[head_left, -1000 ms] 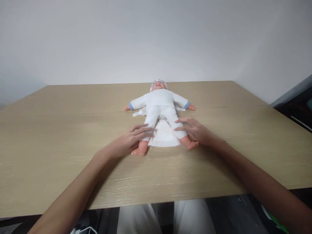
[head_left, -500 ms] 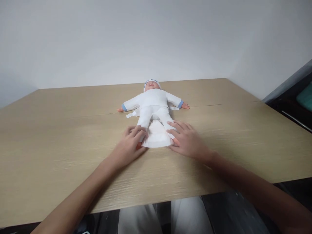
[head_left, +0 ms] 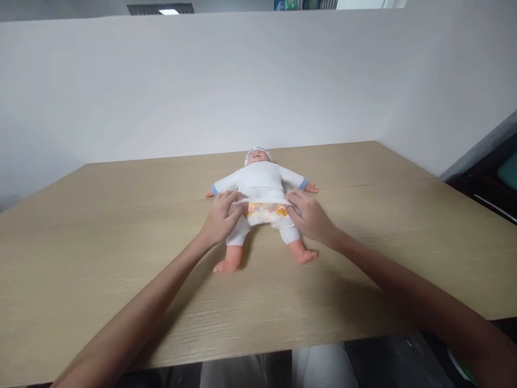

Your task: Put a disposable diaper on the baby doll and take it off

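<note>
Head view shows the left hand (head_left: 221,217) and right hand (head_left: 313,216), fingers bent and seemingly pinching opposite ends of a diaper's (head_left: 264,214) upper edge, though blur hides the exact grip; it covers the hips of a doll (head_left: 262,175) lying face-up on a table (head_left: 258,312).

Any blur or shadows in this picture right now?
Head view: the left hand and right hand look soft, as does the diaper; head view: soft shadows lie on the table beneath both forearms; head view: the headband lettering is too blurred to read.
</note>
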Demonstrator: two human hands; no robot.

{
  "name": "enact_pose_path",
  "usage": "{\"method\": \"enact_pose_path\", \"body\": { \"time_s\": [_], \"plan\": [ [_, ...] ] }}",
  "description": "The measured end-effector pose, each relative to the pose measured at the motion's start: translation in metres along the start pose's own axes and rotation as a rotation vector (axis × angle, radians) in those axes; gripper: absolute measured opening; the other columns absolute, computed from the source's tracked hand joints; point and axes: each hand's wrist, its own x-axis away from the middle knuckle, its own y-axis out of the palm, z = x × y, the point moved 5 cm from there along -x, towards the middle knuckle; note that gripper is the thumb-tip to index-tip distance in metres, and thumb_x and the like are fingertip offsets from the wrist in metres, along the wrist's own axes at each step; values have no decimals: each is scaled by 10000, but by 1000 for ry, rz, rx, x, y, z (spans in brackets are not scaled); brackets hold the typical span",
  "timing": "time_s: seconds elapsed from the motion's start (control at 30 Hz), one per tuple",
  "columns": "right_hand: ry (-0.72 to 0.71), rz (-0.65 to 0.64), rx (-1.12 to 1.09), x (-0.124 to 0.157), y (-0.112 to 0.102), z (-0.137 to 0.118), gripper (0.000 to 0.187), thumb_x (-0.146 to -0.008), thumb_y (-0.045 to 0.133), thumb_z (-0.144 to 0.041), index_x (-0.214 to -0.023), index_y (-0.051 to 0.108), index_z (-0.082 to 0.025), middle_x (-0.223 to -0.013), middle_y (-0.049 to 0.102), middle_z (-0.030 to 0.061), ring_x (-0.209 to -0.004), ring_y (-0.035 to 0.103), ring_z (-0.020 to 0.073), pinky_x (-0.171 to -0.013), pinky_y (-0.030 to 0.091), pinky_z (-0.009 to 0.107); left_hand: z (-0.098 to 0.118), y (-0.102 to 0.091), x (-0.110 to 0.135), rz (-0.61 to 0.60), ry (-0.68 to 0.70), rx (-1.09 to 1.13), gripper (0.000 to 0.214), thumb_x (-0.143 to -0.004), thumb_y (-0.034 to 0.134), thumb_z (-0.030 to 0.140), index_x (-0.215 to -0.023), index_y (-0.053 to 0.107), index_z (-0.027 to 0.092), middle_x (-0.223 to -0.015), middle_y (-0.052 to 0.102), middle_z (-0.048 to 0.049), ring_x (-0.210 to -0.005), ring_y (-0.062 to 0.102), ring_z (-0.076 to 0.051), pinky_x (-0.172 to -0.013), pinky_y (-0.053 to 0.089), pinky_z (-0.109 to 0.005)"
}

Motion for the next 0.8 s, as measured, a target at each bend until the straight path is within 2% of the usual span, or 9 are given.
{"method": "enact_pose_path", "body": {
  "time_s": [0.07, 0.13, 0.23, 0.3, 0.4, 0.47, 0.57, 0.7, 0.8],
  "plan": [
    [34, 81, -68, -27, 0, 13, 186, -1062, 467, -242, -1002, 642, -219, -1125, 705, 120, -1078, 670, 280, -1001, 514, 410, -4, -2, -28, 48, -5, 33, 258, -1038, 534, 449, -1049, 682, 237, -1209, 734, -77, -1229, 594, -324, -1133, 439, -472],
    [135, 93, -92, -54, 6, 32, 194, -1051, 454, -293, -949, 608, -234, -1049, 705, 104, -1026, 653, 285, -967, 499, 406, -15, 0, -55, 60, -78, 116, 225, -1031, 541, 434, -978, 630, 235, -1033, 702, -55, -1071, 619, -290, -1021, 468, -427],
    [357, 3, -172, -88, 27, 67, 228, -1056, 469, -362, -879, 563, -253, -871, 657, 40, -883, 603, 259, -851, 456, 367, -40, 10, -89, 66, -232, 293, 180, -999, 590, 384, -902, 573, 233, -816, 579, -6, -841, 549, -228, -850, 433, -354],
    [456, -46, -267, -102, 43, 88, 240, -1051, 475, -362, -844, 535, -256, -811, 614, 12, -831, 578, 238, -788, 426, 341, -58, 20, -105, 84, -302, 450, 167, -944, 641, 351, -861, 569, 226, -792, 543, 5, -811, 510, -208, -816, 402, -332],
    [505, -86, -364, -112, 63, 109, 252, -1038, 475, -351, -802, 482, -263, -749, 556, -12, -752, 545, 213, -708, 399, 318, -80, 36, -119, 92, -361, 621, 180, -867, 679, 359, -837, 567, 221, -821, 543, 3, -849, 525, -205, -809, 403, -318],
    [505, -93, -391, -110, 70, 115, 260, -1037, 479, -358, -795, 467, -264, -737, 533, -21, -730, 526, 202, -693, 393, 311, -88, 44, -119, 85, -377, 664, 198, -829, 685, 383, -861, 573, 222, -853, 566, -2, -888, 558, -213, -825, 425, -316],
    [488, -76, -422, -99, 70, 111, 272, -1046, 492, -369, -799, 463, -258, -777, 535, -21, -772, 522, 192, -728, 401, 303, -89, 48, -105, 63, -402, 720, 264, -790, 720, 427, -879, 579, 223, -876, 596, -11, -898, 585, -220, -827, 449, -318],
    [468, -83, -453, -77, 62, 93, 312, -1047, 528, -409, -788, 450, -254, -780, 523, -27, -772, 509, 180, -742, 410, 300, -74, 44, -74, 16, -428, 764, 342, -780, 797, 480, -841, 587, 217, -818, 578, -6, -802, 561, -202, -752, 436, -315],
    [483, -129, -529, -59, 53, 79, 373, -1033, 592, -517, -798, 461, -258, -761, 518, -32, -737, 501, 175, -704, 420, 300, -63, 42, -51, -7, -434, 779, 419, -795, 847, 532, -788, 570, 219, -769, 563, 2, -734, 533, -182, -698, 413, -310]
  ]
}}
